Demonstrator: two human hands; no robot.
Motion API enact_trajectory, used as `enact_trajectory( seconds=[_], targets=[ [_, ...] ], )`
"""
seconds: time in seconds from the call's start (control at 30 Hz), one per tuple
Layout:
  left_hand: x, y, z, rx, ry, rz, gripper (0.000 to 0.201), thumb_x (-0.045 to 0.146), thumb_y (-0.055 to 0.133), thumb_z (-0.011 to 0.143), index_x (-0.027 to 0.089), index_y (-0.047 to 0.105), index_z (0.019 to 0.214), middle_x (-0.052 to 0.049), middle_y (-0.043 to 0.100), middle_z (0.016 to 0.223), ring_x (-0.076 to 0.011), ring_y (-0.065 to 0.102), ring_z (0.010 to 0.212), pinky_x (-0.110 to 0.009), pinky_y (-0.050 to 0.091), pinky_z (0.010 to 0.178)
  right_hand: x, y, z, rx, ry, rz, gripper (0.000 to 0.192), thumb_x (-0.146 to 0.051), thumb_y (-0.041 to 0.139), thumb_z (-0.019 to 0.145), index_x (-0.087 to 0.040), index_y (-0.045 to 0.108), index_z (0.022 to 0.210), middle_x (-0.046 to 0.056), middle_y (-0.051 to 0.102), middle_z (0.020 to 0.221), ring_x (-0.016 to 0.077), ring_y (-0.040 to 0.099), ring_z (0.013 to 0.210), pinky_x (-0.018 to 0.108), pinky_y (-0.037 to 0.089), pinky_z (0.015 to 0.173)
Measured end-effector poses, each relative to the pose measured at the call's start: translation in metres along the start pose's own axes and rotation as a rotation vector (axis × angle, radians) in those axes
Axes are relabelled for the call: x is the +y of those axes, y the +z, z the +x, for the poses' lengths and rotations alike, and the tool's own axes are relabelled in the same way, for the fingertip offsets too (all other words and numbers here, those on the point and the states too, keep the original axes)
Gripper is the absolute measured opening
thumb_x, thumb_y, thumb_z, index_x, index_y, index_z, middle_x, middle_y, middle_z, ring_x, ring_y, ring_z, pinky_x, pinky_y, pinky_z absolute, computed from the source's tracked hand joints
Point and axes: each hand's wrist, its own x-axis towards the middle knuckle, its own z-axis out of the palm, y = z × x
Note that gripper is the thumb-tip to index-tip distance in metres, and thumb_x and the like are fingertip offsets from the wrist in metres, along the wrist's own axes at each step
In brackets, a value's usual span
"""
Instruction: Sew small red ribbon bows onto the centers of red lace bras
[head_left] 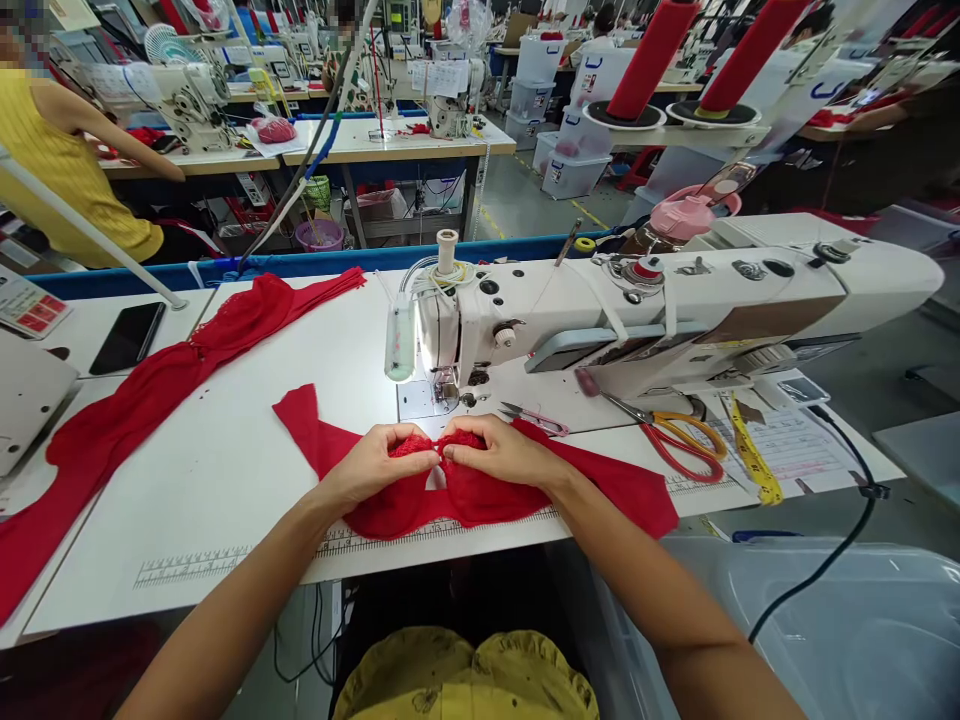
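A red bra (480, 497) lies across the front of the sewing table, its side wings spread left and right. My left hand (379, 465) pinches the lacy upper edge of one cup near the centre. My right hand (499, 452) grips the matching edge of the other cup, so the two hands almost meet. Just behind them is the needle area of a white sewing machine (555, 300). Pink-handled thread snips (541, 418) rest on the table beyond my right hand. Whether the cup edges are joined between my fingertips cannot be made out.
Another red garment strip (161, 385) runs along the left, near a black phone (127, 338). Orange-handled scissors (686, 440) and a yellow tape measure (754, 455) lie at right. A clear plastic bin (847, 620) stands below. A person in yellow (75, 170) sits beyond.
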Motion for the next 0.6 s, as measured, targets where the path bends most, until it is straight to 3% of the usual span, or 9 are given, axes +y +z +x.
enact_trajectory(
  seconds=[0.1,0.2,0.33,0.43,0.53,0.6],
  targets=[
    [-0.002,0.005,0.000,0.069,0.055,0.080,0.027,0.040,0.070,0.082,0.016,0.060,0.075,0.002,0.051,0.071,-0.0112,0.044,0.065,-0.024,0.035,0.060,-0.002,-0.002,-0.004,0.047,-0.008,-0.151,0.012,-0.028,0.055,0.090,-0.020,0.062,0.086,-0.001,0.062,0.081,0.0144,0.053,0.075,0.026,0.039,0.069],
    [-0.002,0.006,-0.003,0.147,0.117,0.160,0.024,0.039,0.063,0.086,0.018,0.058,0.075,0.003,0.052,0.070,-0.0124,0.046,0.065,-0.025,0.037,0.062,-0.008,-0.012,-0.017,0.155,-0.001,-0.509,0.017,-0.036,0.061,0.089,-0.021,0.058,0.079,-0.001,0.059,0.073,0.0155,0.050,0.069,0.030,0.035,0.071],
    [0.003,0.008,-0.009,0.365,0.265,0.431,0.014,0.031,0.059,0.087,0.021,0.060,0.078,0.000,0.059,0.079,-0.0170,0.054,0.076,-0.028,0.041,0.072,-0.030,-0.017,-0.041,0.267,0.048,-0.823,0.022,-0.034,0.056,0.094,-0.021,0.057,0.077,0.004,0.064,0.070,0.0185,0.053,0.067,0.035,0.034,0.076],
    [0.006,0.012,-0.013,0.461,0.356,0.473,0.010,0.028,0.055,0.088,0.022,0.060,0.081,-0.001,0.061,0.083,-0.0180,0.055,0.080,-0.028,0.041,0.074,-0.057,0.004,-0.053,0.243,-0.029,-0.717,0.023,-0.035,0.049,0.099,-0.022,0.063,0.088,0.006,0.069,0.077,0.0191,0.058,0.070,0.033,0.037,0.071],
    [0.006,0.015,-0.020,0.412,0.352,0.264,0.009,0.025,0.053,0.090,0.021,0.059,0.086,0.000,0.062,0.086,-0.0161,0.056,0.080,-0.026,0.043,0.074,-0.072,0.027,-0.055,-0.029,-0.236,-0.510,0.023,-0.037,0.049,0.101,-0.025,0.066,0.109,0.005,0.073,0.096,0.0186,0.065,0.085,0.030,0.044,0.076],
    [0.002,0.014,-0.025,0.367,0.334,0.152,0.009,0.026,0.053,0.090,0.020,0.060,0.088,0.000,0.063,0.088,-0.0153,0.056,0.081,-0.025,0.044,0.074,-0.068,0.033,-0.051,-0.003,-0.260,-0.433,0.025,-0.031,0.046,0.102,-0.026,0.065,0.117,0.004,0.073,0.105,0.0185,0.066,0.094,0.030,0.046,0.083]
  ],
)
